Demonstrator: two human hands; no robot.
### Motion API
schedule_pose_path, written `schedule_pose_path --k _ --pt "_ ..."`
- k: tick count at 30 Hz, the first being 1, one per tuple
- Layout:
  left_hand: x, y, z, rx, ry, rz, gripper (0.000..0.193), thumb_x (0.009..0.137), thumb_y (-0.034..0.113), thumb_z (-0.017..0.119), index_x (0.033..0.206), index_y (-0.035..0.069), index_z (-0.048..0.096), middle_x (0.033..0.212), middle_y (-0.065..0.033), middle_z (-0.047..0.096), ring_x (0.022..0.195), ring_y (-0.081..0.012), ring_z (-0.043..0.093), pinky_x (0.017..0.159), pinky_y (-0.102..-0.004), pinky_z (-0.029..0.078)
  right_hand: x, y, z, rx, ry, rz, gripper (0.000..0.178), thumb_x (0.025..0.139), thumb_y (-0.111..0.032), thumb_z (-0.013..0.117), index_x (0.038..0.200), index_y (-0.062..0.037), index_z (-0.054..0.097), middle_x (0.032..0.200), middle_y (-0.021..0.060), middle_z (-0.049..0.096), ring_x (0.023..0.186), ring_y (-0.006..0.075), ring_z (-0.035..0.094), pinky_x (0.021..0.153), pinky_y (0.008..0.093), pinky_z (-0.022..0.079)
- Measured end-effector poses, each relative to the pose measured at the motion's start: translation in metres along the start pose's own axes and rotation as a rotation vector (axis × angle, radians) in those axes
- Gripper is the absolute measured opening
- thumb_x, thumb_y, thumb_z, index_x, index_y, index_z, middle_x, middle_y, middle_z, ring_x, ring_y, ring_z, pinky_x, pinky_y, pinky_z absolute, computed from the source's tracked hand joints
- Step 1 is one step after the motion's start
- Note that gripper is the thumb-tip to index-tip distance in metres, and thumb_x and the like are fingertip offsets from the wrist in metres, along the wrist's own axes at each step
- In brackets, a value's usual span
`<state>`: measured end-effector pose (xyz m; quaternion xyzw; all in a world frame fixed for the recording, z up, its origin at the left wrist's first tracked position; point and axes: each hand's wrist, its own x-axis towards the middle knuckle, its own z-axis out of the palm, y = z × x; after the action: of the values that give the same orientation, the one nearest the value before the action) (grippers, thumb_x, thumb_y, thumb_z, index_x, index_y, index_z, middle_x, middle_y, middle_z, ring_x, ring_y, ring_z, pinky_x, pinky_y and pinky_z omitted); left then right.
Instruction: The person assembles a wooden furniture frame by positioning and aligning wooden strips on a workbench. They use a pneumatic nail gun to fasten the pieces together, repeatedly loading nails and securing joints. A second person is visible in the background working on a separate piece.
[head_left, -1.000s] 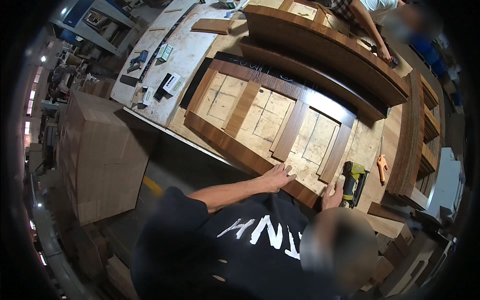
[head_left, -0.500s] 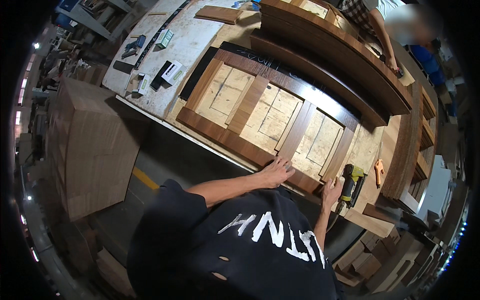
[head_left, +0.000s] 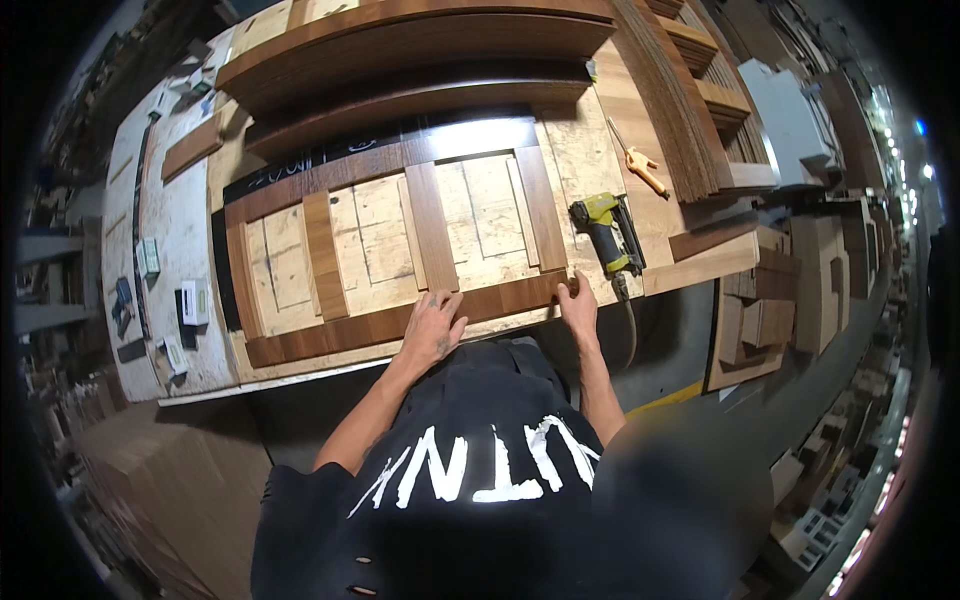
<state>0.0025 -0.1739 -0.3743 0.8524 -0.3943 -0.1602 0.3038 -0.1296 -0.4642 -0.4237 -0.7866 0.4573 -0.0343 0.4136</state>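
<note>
A dark-brown wooden frame (head_left: 320, 187) lies flat on the workbench, with several uprights joining its long far board to the near rail (head_left: 375, 328). My left hand (head_left: 432, 328) rests its fingertips on the near rail, below a middle upright (head_left: 432, 225); its thumb stands apart and it holds nothing. At the rail's right end, my right hand (head_left: 579, 306) touches the wood with thumb and forefinger apart, just below the rightmost upright (head_left: 541, 210). Beside that hand, to the right, a yellow-green and black nail gun (head_left: 603, 232) lies with its hose hanging over the bench edge.
Thick dark boards (head_left: 420, 50) stand behind the frame. An orange air blow gun (head_left: 645, 170) lies on the right, near stacked panels (head_left: 665, 90). Small boxes (head_left: 194, 302) and a drill-like tool (head_left: 123, 305) lie on the left. A large wooden block (head_left: 170, 455) stands at lower left.
My view has turned right, so the bench appears swung round and the other person has left the picture. Both hands stay at the near rail; the left thumb now shows apart from the fingers.
</note>
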Motion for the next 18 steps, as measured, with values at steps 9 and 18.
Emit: schedule_pose_path --k 9,18 --pt "0.052 0.024 0.004 0.011 -0.019 -0.013 0.038 0.092 0.020 0.068 0.123 -0.001 0.064 0.117 -0.0199 0.064 0.109 -0.0392 0.060 0.095 -0.0458 0.050 0.012 -0.022 -0.012 -0.136 -0.051 -0.090 0.056 0.091 -0.018 0.065 0.139 0.0065 0.052 0.130 0.0295 0.060 0.122 0.0457 0.056 0.106 0.0489 0.044" --pt "0.203 0.021 0.023 0.208 0.137 -0.027 0.037 0.092 0.019 0.067 0.124 -0.001 0.064 0.122 -0.0204 0.061 0.116 -0.0393 0.056 0.100 -0.0486 0.045 0.104 -0.067 -0.014 0.032 -0.171 -0.476 0.061 0.090 -0.013 0.063 0.143 0.0092 0.043 0.141 0.0320 0.049 0.130 0.0458 0.048 0.111 0.0485 0.040"
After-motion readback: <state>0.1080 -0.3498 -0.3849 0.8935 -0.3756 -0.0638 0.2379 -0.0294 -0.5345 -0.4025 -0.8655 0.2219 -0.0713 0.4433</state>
